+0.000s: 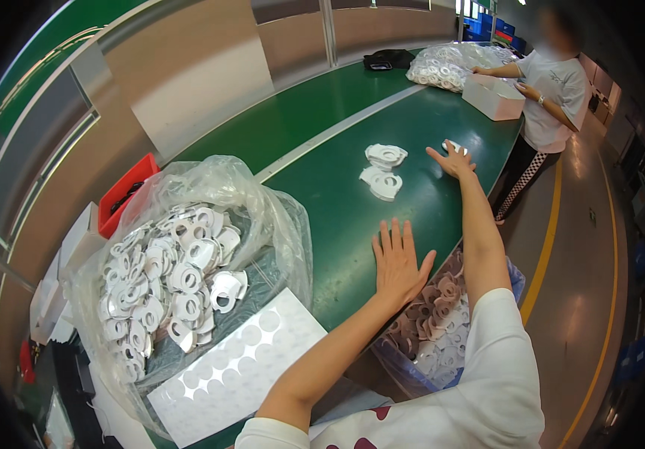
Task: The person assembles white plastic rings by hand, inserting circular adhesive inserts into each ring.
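Note:
My left hand (397, 263) lies flat and open on the green belt (337, 202), fingers spread, holding nothing. My right hand (452, 159) is stretched far out over the belt, fingers apart, touching a small white moulded part (454, 145). Left of that hand lie two small piles of white ring-shaped parts (385, 156) (381, 182). A clear plastic bag (188, 269) full of several of the same white parts stands to my left. A white sheet of round stickers (236, 370) leans against the bag.
A bin of pinkish parts (435, 322) sits below the belt edge by my right arm. A red crate (124, 191) stands at the left. Another person (554, 82) works at the far end beside a white box (493, 97) and a second bag of parts (450, 63).

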`<action>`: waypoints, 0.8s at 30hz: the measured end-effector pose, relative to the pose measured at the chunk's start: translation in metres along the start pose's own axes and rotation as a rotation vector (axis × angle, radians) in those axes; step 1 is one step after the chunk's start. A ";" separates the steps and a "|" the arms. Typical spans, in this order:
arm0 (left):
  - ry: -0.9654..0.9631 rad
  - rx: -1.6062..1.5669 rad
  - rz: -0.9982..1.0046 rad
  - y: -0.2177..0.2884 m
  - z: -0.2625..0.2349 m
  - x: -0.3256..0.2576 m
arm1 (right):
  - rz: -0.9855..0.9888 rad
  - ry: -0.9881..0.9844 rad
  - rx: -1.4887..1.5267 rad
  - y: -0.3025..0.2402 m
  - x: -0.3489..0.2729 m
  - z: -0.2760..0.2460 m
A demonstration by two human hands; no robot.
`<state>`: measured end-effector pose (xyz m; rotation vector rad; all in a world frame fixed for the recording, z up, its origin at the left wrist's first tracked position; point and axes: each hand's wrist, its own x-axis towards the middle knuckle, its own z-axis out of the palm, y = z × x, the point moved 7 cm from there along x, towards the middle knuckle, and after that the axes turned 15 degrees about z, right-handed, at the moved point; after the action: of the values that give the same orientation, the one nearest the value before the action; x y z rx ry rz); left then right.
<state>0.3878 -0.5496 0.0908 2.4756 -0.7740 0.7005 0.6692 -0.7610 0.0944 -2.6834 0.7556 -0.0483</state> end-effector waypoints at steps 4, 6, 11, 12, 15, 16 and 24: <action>0.155 -0.215 -0.207 -0.021 0.002 -0.001 | -0.096 -0.161 0.089 -0.069 -0.028 0.025; 0.175 -0.236 -0.220 -0.018 0.004 0.000 | -0.168 -0.200 0.053 -0.103 -0.053 0.035; 0.499 -0.383 -0.309 -0.027 0.009 -0.011 | -0.485 -0.044 -0.091 -0.126 -0.136 0.058; 0.541 -0.402 -0.309 -0.023 0.016 -0.012 | -0.526 0.008 -0.075 -0.111 -0.139 0.064; 0.596 -0.421 -0.347 -0.024 0.024 -0.027 | -0.705 -0.009 -0.091 -0.058 -0.181 0.064; 0.632 -0.424 -0.360 -0.022 0.024 -0.029 | -0.811 -0.002 -0.060 -0.038 -0.196 0.056; 0.590 -0.473 -0.396 0.014 0.024 -0.046 | -0.697 0.160 -0.042 0.189 -0.243 -0.031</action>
<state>0.3544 -0.5556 0.0494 1.7748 -0.1826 0.9036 0.3626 -0.7976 0.0739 -2.8679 -0.1725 -0.4234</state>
